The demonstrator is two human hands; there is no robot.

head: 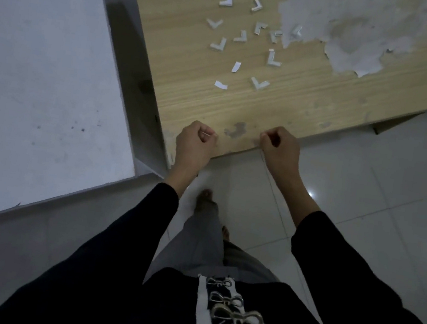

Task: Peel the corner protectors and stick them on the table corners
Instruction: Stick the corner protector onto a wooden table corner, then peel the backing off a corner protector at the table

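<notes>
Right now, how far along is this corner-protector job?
Early. Two peeled backing strips lie on the table, so some peeling is done. The left hand pinches a pale sliver at the near edge; the right hand is curled beside it, contents unclear. About ten corner protectors lie loose, waiting to be stuck.

Near table [282, 111] edge bare, passable. Protectors [241, 36] scattered at 12 o'clock. White box [39, 82] walls off 9 o'clock; open floor [364, 210] at 3 o'clock.
</notes>
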